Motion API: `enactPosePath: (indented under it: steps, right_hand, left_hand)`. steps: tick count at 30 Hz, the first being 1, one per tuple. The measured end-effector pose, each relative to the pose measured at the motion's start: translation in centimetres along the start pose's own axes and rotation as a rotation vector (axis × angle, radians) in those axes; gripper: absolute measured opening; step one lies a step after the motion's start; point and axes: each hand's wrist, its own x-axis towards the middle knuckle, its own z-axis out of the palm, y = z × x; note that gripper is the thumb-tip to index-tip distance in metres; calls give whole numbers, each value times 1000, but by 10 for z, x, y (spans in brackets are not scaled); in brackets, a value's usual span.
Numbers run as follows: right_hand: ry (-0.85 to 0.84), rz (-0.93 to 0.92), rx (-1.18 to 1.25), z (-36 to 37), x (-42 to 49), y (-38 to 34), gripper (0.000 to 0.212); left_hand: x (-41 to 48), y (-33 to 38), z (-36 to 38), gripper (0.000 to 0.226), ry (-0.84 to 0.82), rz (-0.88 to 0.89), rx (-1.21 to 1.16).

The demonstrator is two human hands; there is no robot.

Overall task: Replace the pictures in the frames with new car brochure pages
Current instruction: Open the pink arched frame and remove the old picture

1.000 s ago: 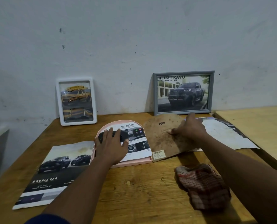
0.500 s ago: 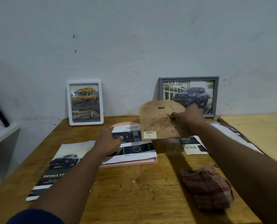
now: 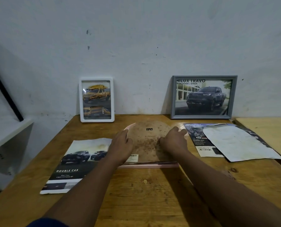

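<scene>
Brochures flank the work: a Double Cab brochure [image 3: 74, 163] lies on the wooden table [image 3: 144, 194] at left, partly under the left forearm. A brochure page [image 3: 197, 140] lies at right, overlapped by a white sheet [image 3: 238, 143]. A white frame [image 3: 96, 99] with yellow cars and a grey frame [image 3: 203, 97] with a dark pickup lean against the wall. The pink arched frame [image 3: 148, 165] lies flat mid-table under a brown backing board [image 3: 147, 143]. The left hand [image 3: 121, 146] and right hand [image 3: 172, 141] rest on the board's two sides, fingers fairly straight, gripping nothing.
</scene>
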Motion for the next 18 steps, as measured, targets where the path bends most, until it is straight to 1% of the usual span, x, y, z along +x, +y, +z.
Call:
enactPosePath:
  steps: [4,7,11,13,16,18]
  right_hand:
    - [-13,-83,-148,5,-7,-4,75]
    - [-32,-104,-217,4,-8,-2,78]
    - [-57,-178,-307,-2,-5,0,79]
    - [-61,-221,-337,-4,-2,0,76]
    - [-35,-397,-372,-4,7,-4,65]
    - [-68,-519,-350,-3,14,-9,64]
  left_hand:
    - [-3,-2,2,50,9,4,13]
    - [-4,-2,1,49,-8,8,25]
    - [-3,-3,3,42,-8,14,70]
    - [-2,-2,1,40,-8,24,109]
    - [3,-1,-3,45,-24,78,209]
    - [11,-1,-4,51,-38,108,282]
